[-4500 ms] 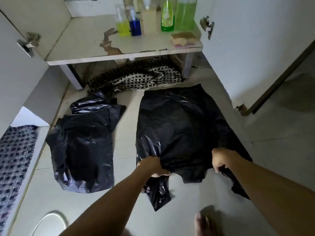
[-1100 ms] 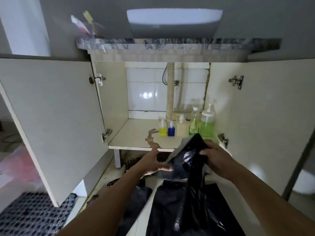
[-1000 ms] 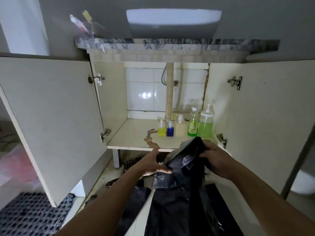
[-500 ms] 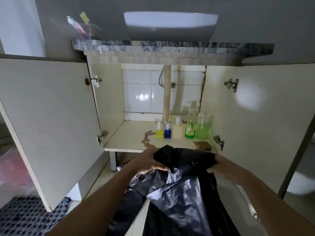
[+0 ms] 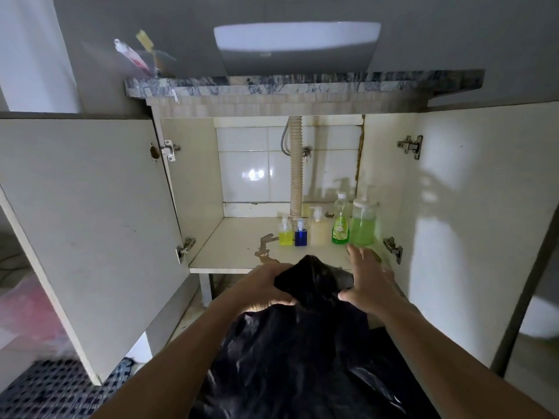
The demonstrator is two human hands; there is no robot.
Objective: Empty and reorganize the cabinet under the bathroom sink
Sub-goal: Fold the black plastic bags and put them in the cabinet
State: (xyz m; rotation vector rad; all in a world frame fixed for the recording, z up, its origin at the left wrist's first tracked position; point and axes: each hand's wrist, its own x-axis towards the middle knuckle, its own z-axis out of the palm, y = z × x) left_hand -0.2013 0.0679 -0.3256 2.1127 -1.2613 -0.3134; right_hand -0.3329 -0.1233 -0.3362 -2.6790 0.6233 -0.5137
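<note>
the black plastic bag sits low in the centre of the frame, bunched into a loose mound just in front of the open cabinet's shelf, its top fold poking up near the shelf's front edge. the left hand has its fingers curled over the bag's upper left fold, gripping the film. the right hand looks spread and flat, fingers straight and reaching up toward the shelf, thumb resting against the bag's right side; whether the palm actually presses the plastic is hard to make out in the dim light. this is thin, crinkly sheeting, so it should weigh next to nothing, flop wherever it isn't held, and slide against itself. a pinch on a single layer would probably just pull a tail loose; gathering several folds at the top, where the left hand already is, seems the surer hold. at the back right of the shelf, a row of bottles stands upright, close enough that a pushed-in bundle might nudge them.
</note>
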